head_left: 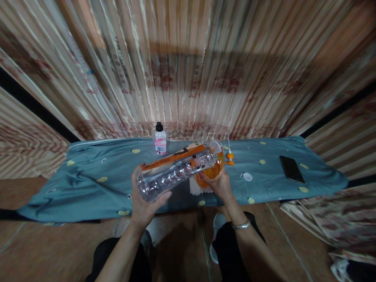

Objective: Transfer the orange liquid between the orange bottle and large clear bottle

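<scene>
A pleated, striped curtain (188,78) rises beyond my hands, and the bench (264,180) with its blue-green patterned cloth spreads out under and to both sides of them. Largest of the things on or over it is the clear bottle (176,174), which slants up from my left hand (145,207); that hand is wrapped round its base end, thumb along the near side. Its neck reaches across above my right hand (220,183), which is clamped on the amber bottle (210,174). The two bottles overlap there, and I cannot tell whether their mouths touch. Past my left hand, upright, stands a small bottle (160,143) with a black cap. Well to the right of my right hand lies a dark phone (291,169). A white sheet (198,188) shows just left of that hand, below the amber bottle. Smallest, the orange pump top (230,158) sits just beyond my right hand.
</scene>
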`<action>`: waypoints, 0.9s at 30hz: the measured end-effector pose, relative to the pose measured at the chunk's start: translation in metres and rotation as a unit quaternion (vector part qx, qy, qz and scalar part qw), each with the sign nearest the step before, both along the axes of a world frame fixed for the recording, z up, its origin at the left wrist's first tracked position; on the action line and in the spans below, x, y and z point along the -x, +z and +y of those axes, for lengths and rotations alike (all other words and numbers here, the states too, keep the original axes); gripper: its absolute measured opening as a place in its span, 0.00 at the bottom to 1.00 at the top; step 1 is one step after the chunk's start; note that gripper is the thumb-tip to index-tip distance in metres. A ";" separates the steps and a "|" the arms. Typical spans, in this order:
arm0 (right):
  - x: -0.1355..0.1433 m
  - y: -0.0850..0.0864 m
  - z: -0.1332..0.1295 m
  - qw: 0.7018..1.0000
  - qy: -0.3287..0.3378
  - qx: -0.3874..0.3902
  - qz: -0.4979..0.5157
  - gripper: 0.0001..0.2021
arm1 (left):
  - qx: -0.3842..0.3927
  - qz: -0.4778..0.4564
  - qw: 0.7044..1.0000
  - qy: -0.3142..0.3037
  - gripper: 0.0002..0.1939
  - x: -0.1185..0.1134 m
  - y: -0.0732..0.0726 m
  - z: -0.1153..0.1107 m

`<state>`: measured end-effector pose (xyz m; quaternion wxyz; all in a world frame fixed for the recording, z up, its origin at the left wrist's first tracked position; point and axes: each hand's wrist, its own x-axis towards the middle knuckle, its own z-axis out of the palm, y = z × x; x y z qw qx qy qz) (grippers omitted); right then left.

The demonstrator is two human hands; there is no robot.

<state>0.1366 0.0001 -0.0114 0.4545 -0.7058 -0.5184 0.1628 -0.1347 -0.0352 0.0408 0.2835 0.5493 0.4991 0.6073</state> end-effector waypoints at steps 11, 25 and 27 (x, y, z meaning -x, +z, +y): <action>-0.001 -0.005 0.001 1.000 0.001 -0.006 -0.007 0.39 | -0.004 -0.001 1.000 -0.003 0.54 0.001 0.000 0.001; -0.001 -0.003 0.001 1.000 0.007 0.000 -0.005 0.40 | -0.029 0.019 0.999 0.009 0.50 -0.001 0.004 0.001; 0.000 -0.003 0.001 1.000 0.005 -0.001 -0.006 0.40 | -0.030 0.017 0.999 0.007 0.51 -0.001 0.004 0.001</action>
